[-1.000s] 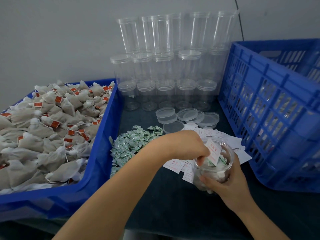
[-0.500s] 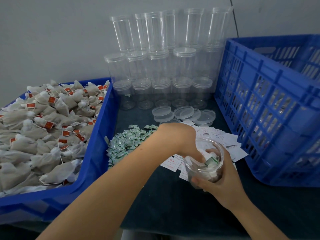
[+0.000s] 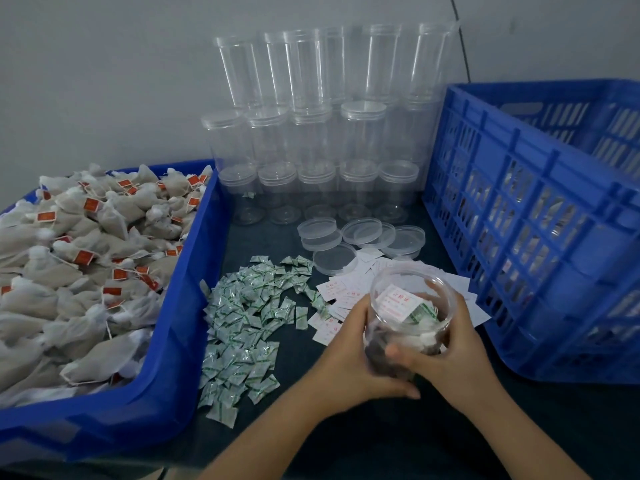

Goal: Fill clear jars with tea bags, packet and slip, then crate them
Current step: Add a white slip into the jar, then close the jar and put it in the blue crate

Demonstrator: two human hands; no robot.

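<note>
1. At the near right of the tabletop (image 3: 346, 438), the open jar (image 3: 410, 327) sits tilted, both grips closed round it: left hand (image 3: 349, 358), right hand (image 3: 450, 355).
2. Unlidded, it could spill its slip (image 3: 398, 304) and packet (image 3: 420, 315).
3. The lids (image 3: 360, 232) lie farther off; reaching for one leaves a single hand holding the jar.

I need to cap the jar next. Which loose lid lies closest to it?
The lid at the front of the cluster, touching the paper slips, just behind the jar; the other lids sit farther back.
</note>
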